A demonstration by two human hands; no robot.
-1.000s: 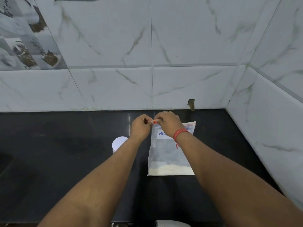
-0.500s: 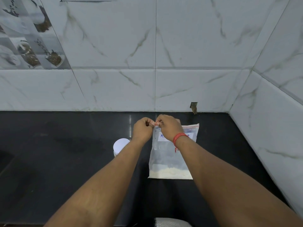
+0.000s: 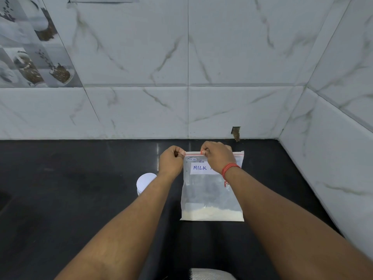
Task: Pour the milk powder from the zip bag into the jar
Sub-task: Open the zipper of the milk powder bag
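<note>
A clear zip bag (image 3: 210, 193) with a white label reading "MILK" stands upright on the black counter (image 3: 70, 188). Pale milk powder (image 3: 212, 214) fills its bottom strip. My left hand (image 3: 171, 161) pinches the bag's top left corner at the red zip strip. My right hand (image 3: 217, 156), with a red thread on the wrist, pinches the zip strip a little to the right of the left hand. A white-lidded jar (image 3: 145, 182) stands just left of the bag, partly hidden behind my left forearm.
White marble-look tiled walls close the counter at the back and on the right (image 3: 333, 168). A small dark notch (image 3: 236, 132) sits in the back wall above the bag. A whitish object (image 3: 210, 274) shows at the bottom edge.
My right hand has slid to the right along the zip strip, away from my left hand, so a stretch of the strip now shows between them. The bag stays upright.
</note>
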